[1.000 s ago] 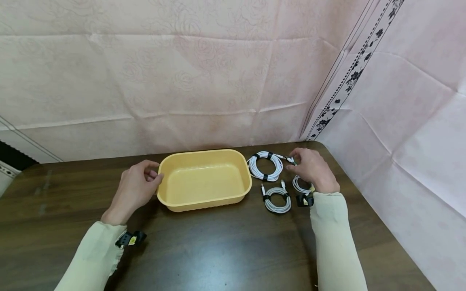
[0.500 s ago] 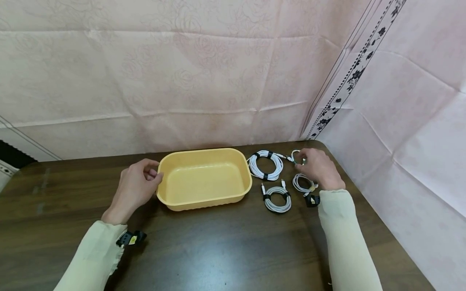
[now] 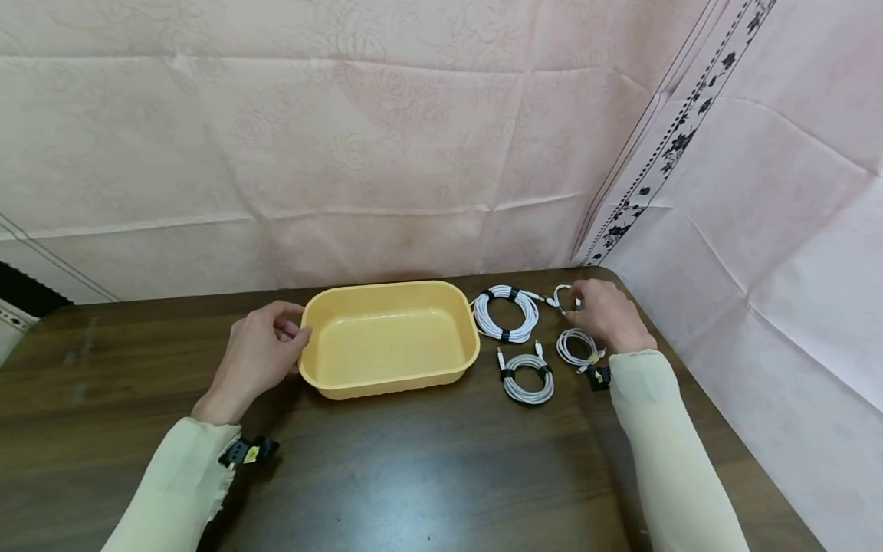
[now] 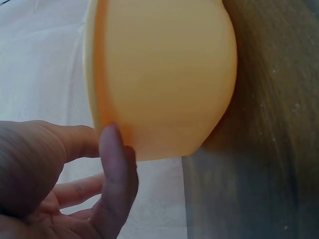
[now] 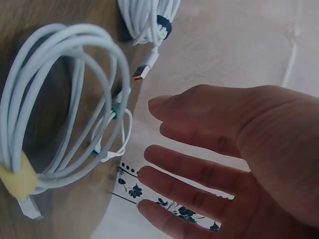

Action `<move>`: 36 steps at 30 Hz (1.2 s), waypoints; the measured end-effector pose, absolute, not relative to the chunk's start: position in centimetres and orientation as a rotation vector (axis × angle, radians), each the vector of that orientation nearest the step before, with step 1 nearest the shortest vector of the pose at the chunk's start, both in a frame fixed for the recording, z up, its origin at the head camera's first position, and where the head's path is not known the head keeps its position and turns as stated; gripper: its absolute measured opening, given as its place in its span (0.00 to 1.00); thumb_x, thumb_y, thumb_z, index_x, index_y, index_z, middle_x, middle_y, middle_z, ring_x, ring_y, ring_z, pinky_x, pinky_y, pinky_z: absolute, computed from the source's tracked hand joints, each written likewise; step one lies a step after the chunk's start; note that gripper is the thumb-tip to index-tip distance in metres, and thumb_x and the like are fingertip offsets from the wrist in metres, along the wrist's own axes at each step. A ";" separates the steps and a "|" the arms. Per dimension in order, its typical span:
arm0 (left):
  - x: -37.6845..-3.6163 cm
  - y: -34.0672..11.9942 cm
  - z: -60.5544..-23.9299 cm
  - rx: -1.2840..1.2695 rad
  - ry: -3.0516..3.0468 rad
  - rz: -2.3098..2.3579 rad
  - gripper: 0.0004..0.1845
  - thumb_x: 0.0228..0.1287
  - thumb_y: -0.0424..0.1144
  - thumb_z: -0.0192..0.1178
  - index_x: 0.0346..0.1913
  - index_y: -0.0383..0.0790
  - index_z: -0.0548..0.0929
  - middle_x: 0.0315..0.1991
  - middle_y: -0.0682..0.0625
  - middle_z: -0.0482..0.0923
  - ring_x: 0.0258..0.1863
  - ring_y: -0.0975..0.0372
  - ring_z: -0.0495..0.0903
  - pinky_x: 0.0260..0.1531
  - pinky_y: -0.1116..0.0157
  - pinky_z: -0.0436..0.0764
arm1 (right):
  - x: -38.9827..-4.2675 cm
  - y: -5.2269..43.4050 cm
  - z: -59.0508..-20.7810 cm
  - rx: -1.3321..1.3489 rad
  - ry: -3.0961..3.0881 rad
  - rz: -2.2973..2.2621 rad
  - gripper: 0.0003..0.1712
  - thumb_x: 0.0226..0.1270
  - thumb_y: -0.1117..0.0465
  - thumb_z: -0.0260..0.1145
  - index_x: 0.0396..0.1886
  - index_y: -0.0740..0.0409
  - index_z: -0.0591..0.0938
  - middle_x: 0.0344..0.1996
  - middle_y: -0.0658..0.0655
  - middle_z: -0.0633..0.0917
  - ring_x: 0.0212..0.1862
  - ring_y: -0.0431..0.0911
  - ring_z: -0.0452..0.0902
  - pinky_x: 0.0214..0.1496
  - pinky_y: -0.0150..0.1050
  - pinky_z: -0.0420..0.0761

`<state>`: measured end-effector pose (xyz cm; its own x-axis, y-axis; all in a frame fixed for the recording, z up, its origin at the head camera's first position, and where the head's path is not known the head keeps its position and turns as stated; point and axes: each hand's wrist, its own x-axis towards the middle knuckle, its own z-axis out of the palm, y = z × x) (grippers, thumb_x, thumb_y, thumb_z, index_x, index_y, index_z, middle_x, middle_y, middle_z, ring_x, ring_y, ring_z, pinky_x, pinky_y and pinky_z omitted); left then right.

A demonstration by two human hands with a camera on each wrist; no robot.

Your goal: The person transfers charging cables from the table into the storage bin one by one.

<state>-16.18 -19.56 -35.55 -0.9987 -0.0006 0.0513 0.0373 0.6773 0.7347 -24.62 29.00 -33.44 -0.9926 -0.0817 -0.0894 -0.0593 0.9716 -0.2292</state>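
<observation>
A yellow plastic tub (image 3: 389,337) stands on the table. At its left end my left hand (image 3: 265,349) pinches the rim; the left wrist view shows the thumb (image 4: 112,159) against the tub's outer side. My right hand (image 3: 607,314) hovers over the right-hand cables, its fingers extended with nothing between them in the right wrist view. Just beside its fingertips lies a short white cable (image 5: 128,132) with green ties. Nearer me is a coiled white cable (image 3: 578,347) with a yellow tie, partly overlapped by the wrist.
A large white cable coil (image 3: 506,314) with black straps lies close to the tub's right end. In front of it sits a smaller grey-white coil (image 3: 527,379). Patterned cloth (image 3: 379,153) hangs behind and to the right of the brown table (image 3: 414,475).
My right hand has moved right, away from the large coil, uncovering more of the short cable and the yellow-tied coil. My left hand has kept its place at the tub.
</observation>
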 end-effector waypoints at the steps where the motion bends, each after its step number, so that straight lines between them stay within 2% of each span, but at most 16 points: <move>1: -16.2 -19.6 -35.5 -0.032 -2.842 -1.248 0.23 0.73 0.38 0.59 0.65 0.30 0.74 0.43 0.35 0.81 0.26 0.61 0.85 0.23 0.65 0.88 | -24.6 29.0 -33.5 -0.107 3.019 -0.343 0.20 0.69 0.57 0.65 0.58 0.59 0.82 0.59 0.66 0.82 0.54 0.63 0.80 0.51 0.63 0.81; 7: -16.1 -19.6 -35.2 -0.022 -2.884 -1.254 0.25 0.73 0.38 0.60 0.67 0.29 0.71 0.44 0.35 0.81 0.26 0.61 0.84 0.24 0.65 0.88 | -24.9 29.1 -33.6 -0.107 2.995 -0.311 0.20 0.70 0.57 0.65 0.58 0.59 0.82 0.58 0.66 0.82 0.52 0.62 0.81 0.50 0.62 0.81; 15: -16.1 -19.5 -35.2 -0.019 -2.885 -1.246 0.25 0.72 0.37 0.61 0.66 0.27 0.72 0.44 0.35 0.81 0.25 0.62 0.84 0.23 0.66 0.88 | -25.6 29.5 -33.7 -0.145 3.000 -0.273 0.18 0.69 0.57 0.67 0.55 0.59 0.83 0.52 0.64 0.84 0.49 0.59 0.81 0.49 0.60 0.81; 22: -16.1 -19.4 -35.1 -0.015 -2.881 -1.258 0.25 0.72 0.37 0.61 0.66 0.27 0.73 0.44 0.34 0.81 0.26 0.62 0.84 0.24 0.67 0.88 | -26.0 29.7 -33.5 -0.174 3.010 -0.243 0.17 0.68 0.58 0.68 0.54 0.60 0.84 0.51 0.65 0.85 0.51 0.59 0.81 0.51 0.61 0.81; 36: -16.0 -19.4 -35.3 -0.031 -2.861 -1.259 0.25 0.71 0.36 0.62 0.66 0.26 0.73 0.43 0.35 0.82 0.25 0.62 0.85 0.23 0.67 0.88 | -26.8 29.8 -33.4 -0.229 2.995 -0.165 0.16 0.66 0.58 0.68 0.50 0.61 0.84 0.48 0.65 0.86 0.46 0.59 0.82 0.48 0.61 0.82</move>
